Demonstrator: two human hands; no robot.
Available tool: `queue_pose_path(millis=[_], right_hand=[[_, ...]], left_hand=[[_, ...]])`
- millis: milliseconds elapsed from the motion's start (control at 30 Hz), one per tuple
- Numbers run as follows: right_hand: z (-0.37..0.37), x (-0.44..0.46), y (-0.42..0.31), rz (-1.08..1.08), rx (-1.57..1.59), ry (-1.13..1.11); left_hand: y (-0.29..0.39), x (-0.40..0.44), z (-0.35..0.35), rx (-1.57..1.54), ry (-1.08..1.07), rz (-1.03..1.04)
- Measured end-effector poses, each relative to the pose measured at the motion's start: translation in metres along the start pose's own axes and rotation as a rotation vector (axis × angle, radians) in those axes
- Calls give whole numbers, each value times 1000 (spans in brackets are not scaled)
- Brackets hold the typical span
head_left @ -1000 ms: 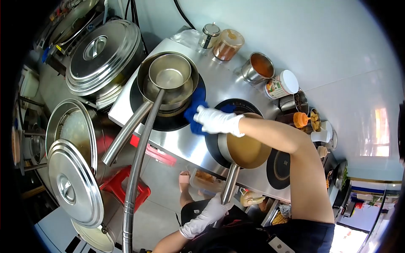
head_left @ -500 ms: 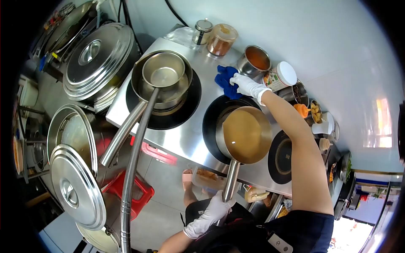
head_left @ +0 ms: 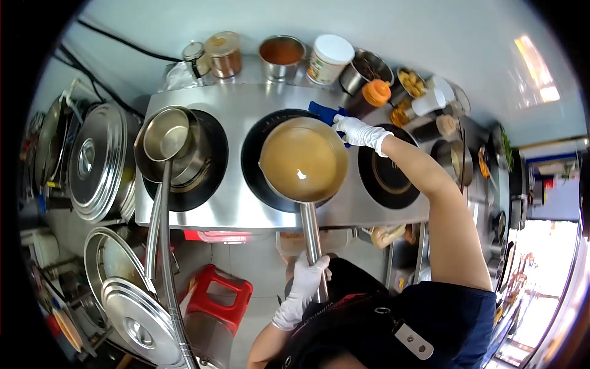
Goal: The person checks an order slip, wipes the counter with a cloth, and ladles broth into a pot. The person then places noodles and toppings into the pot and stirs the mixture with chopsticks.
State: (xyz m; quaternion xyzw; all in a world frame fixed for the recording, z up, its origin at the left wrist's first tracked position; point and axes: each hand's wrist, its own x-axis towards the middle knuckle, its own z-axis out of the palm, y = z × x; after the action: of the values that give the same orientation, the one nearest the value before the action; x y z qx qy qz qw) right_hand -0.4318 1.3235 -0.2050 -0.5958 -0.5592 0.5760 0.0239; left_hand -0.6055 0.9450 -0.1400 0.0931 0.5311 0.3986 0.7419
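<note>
My left hand [head_left: 302,289], in a white glove, is wrapped round the long metal handle of a saucepan [head_left: 310,197]. A tan, cloudy liquid [head_left: 301,154] fills much of the pan, which is over the middle black cooking plate [head_left: 249,163]. My right hand [head_left: 361,133], gloved too, grips a blue cloth [head_left: 324,113] on the steel counter, just right of the pan's rim. Part of the cloth is hidden under the hand and behind the pan.
A ladle [head_left: 166,134] lies in another pan [head_left: 192,154] on the left plate. Along the wall stand a pot of red sauce [head_left: 283,54], a white-lidded tub [head_left: 330,58] and an orange-capped bottle [head_left: 369,98]. Large lidded pots [head_left: 98,163] and a red stool [head_left: 215,298] are at left.
The view has turned, so the stove now lies level. My right hand has moved the blue cloth from behind the saucepan to its right side. My left hand keeps hold of the handle.
</note>
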Motion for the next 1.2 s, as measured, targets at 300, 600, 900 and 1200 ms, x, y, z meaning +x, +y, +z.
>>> queue_pose_path(millis=[300,600,900,1200], right_hand=[[51,-120,57,-537,-837,220],[109,-223,124,-603,-652,376],[45,-275,260,-287,17,844],[-15,-498,415,46,801,1050]], left_hand=[[10,6,-10,53,4,-48],[22,4,-12,156,10,-39],[18,-8,-5,350,114,100],[1,-35,-80,331,728,587]])
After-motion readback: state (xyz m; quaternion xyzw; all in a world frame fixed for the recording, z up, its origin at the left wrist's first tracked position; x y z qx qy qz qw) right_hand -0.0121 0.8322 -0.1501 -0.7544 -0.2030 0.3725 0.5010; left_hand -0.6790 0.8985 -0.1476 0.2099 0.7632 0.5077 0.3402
